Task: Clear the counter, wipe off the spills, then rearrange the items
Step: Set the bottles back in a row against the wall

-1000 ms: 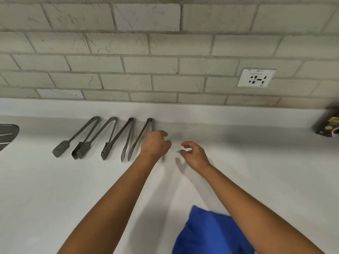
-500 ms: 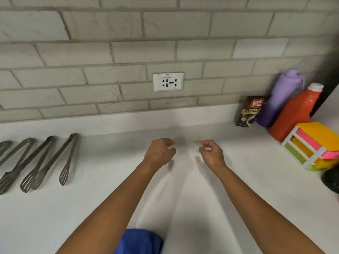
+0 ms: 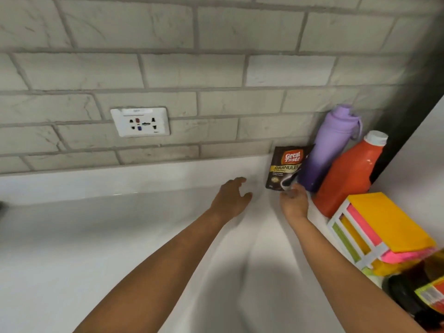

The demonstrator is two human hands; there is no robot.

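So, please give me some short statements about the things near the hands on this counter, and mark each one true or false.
1. The coffee pouch stands against the wall, left of the purple bottle. True.
2. The orange bottle has a black cap. False: its cap is white.
3. The right hand reaches the bottom of the coffee pouch. True.
4. The left hand holds a blue cloth. False: it holds nothing, its fingers are spread above the counter.
5. The wall socket is right of the purple bottle. False: it is to the left.
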